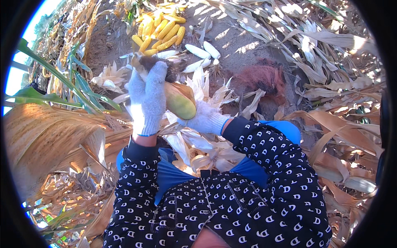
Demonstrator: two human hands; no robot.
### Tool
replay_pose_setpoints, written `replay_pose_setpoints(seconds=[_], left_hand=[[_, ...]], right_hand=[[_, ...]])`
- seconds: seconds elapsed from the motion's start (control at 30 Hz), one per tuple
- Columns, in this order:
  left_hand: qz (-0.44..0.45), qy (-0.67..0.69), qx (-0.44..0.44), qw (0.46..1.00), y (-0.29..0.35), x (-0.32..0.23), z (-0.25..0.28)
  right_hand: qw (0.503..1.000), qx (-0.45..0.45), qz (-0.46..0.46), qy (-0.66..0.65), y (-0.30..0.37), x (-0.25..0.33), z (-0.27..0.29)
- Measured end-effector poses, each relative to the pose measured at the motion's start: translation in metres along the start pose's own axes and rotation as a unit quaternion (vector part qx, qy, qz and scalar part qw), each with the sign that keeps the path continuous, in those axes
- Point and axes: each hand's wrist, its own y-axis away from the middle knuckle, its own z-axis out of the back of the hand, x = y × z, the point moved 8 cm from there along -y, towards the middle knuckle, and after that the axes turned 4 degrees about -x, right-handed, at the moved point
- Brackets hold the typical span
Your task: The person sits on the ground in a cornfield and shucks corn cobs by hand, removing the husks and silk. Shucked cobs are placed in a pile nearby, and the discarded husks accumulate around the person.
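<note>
An ear of corn [180, 103] is held in front of me, still wrapped in a green and tan husk. My left hand [148, 93], in a white knit glove, is closed around its upper left side, by the dark silk [170, 69] and dry husk tip. The other end rests in my right hand [204, 118], gloved the same way; its fingers are mostly hidden behind the ear. Loose pale husks [194, 142] lie beneath both hands, between my knees.
Yellow husked ears [159, 31] are heaped on the soil ahead, with several white ears [198, 51] beside them. Right of these sits a reddish-brown clump of silk [264, 80]. Dry stalks and leaves [343, 124] line the right; a broad tan leaf [53, 144] reaches in from the left.
</note>
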Motion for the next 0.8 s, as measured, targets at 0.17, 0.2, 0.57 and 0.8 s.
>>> replay_pose_setpoints(seconds=[0.17, 0.2, 0.57, 0.8], left_hand=[[-0.075, -0.068, 0.02, 0.995, 0.008, -0.016, -0.014], [-0.088, -0.069, 0.009, 0.994, 0.008, -0.015, -0.015], [-0.194, -0.162, 0.155, 0.955, 0.042, -0.045, -0.069], [-0.059, 0.072, -0.018, 0.995, 0.001, -0.02, 0.001]], right_hand=[[0.998, -0.02, 0.032, 0.04, -0.006, -0.016, -0.006], [0.999, -0.022, 0.026, 0.013, -0.004, -0.014, -0.005], [0.997, -0.012, 0.036, 0.069, -0.042, -0.046, -0.022], [0.994, -0.001, -0.021, 0.109, -0.026, 0.003, 0.01]])
